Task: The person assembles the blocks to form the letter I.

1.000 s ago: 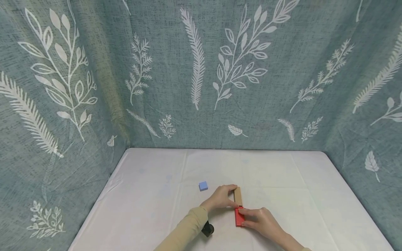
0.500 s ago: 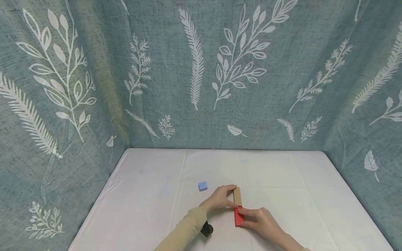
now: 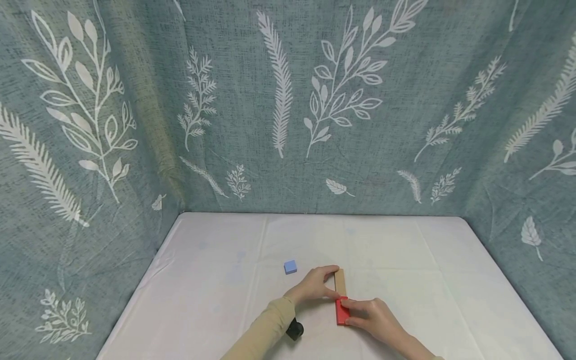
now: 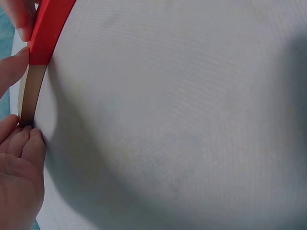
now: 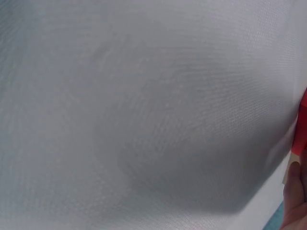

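**On the white table (image 3: 216, 280): red block (image 3: 342, 314) end to end with a wooden block (image 3: 340, 284)**

Right of centre, toward the near edge, those two sit in one line, wooden one farther out, red one closer to the person, ends meeting as far as I can see. Left hand (image 3: 312, 286) has its grip clamped on the wooden block lengthwise: fingers at the far end, thumb down at the seam. Can't tell if that thumb is on wood or red, even from the left wrist view. Right hand (image 3: 372, 317) has its grip closed on the red block, pinching it from the right, index finger up by the seam, thumb lower down.

Other stuff: small blue block (image 3: 290, 267) off by itself, a bit left of the left hand. Some black thing (image 3: 294, 330) pokes out beside the beige sleeve (image 3: 265, 330), partly hidden, no clue what it is. Blue-green curtain (image 3: 252, 110) with white leaves hangs behind it all.
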Available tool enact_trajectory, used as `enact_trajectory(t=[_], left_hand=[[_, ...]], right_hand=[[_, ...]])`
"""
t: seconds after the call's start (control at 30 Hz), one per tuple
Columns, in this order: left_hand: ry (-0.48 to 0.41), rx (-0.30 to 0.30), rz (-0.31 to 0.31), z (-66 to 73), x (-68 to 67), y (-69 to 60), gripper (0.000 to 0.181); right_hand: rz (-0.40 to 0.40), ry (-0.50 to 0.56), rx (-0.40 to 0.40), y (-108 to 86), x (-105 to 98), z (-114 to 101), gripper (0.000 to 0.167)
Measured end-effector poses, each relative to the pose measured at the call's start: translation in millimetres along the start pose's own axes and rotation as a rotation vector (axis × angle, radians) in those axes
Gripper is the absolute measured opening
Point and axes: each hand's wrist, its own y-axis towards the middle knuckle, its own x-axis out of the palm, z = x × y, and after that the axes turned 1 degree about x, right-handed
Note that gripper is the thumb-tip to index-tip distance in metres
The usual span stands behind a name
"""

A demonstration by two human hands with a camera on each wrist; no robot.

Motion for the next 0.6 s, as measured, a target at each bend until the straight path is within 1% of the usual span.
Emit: enact_trajectory(t=[0.07,0.1,0.2,0.3,0.33,0.43,0.6], left_hand=[[-0.001,0.024,-0.002,-0.4,-1.0,-0.9,0.070],[0.019,0.061,0.004,-6.3,0.6,1.1,0.069],[0.019,0.088,0.003,-7.5,0.1,0.9,0.069],[0.022,0.069,0.003,-7.3,0.6,1.7,0.069],[0.005,0.034,-0.003,-2.0,-0.7,-0.1,0.069],[0.010,0.015,0.000,-0.9,0.1,0.2,0.068],[0.009,0.025,0.002,-1.0,-0.2,-0.5,0.067]], right_hand=[[0.001,-0.001,-0.004,-0.1,-0.2,0.0,0.037],[0.001,0.000,-0.005,-0.2,-0.3,0.0,0.037],[0.001,0.002,-0.008,-0.1,-0.5,0.1,0.037],[-0.002,0.010,-0.003,0.0,-0.9,0.0,0.037],[-0.002,0.014,-0.003,0.0,-1.0,0.1,0.037],[-0.001,0.042,-0.001,-0.4,-1.0,0.6,0.038],[0.002,0.100,0.001,0.6,-0.7,1.8,0.038]])
